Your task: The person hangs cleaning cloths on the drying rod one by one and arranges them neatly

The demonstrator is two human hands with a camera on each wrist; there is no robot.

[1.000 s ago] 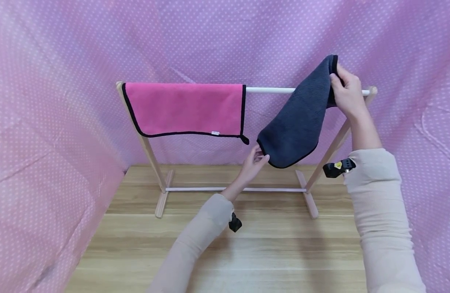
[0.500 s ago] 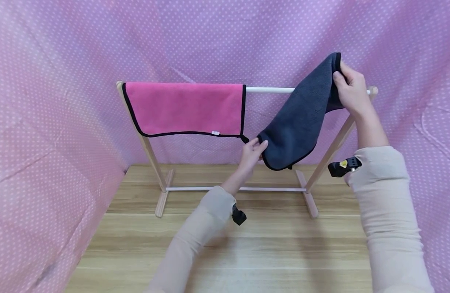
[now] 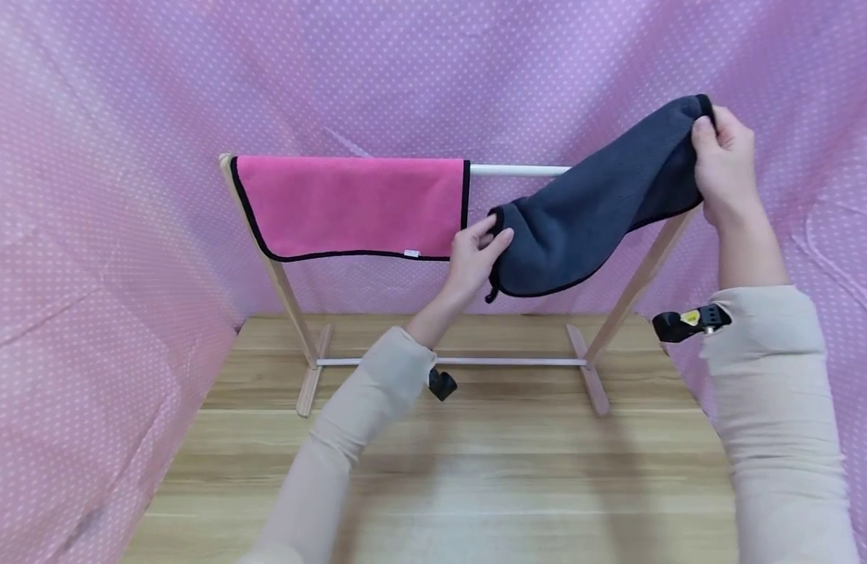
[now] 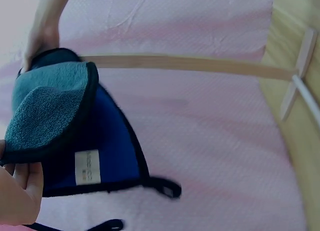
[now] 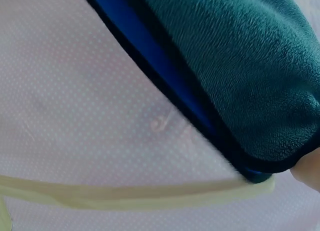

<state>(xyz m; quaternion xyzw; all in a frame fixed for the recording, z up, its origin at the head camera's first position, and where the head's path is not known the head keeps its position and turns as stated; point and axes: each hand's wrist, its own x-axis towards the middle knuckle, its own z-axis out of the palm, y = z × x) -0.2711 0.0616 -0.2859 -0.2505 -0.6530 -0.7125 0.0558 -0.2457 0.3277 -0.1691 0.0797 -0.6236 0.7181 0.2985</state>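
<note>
A dark grey towel (image 3: 581,215) with black edging stretches slantwise between both hands, overlapping the right part of the white rail (image 3: 518,170) in the head view. My left hand (image 3: 475,254) pinches its lower left edge, thumb in front. Higher up on the right, my right hand (image 3: 729,160) grips the upper right corner. The left wrist view shows a blue underside (image 4: 110,141) with a white label (image 4: 87,167) and a black hanging loop (image 4: 165,187). Beside the left hand, a pink towel (image 3: 355,207) hangs over the rail's left half.
The rail belongs to a wooden rack, with a left post (image 3: 288,301), a right post (image 3: 637,286) and a thin lower bar (image 3: 511,362). It stands on a wood-grain table (image 3: 475,486). Pink dotted cloth (image 3: 405,70) hangs behind and at the sides.
My right hand has moved right with its corner of the grey towel, and my left hand has risen with the lower edge. The grey towel is now spread wider and lies flatter.
</note>
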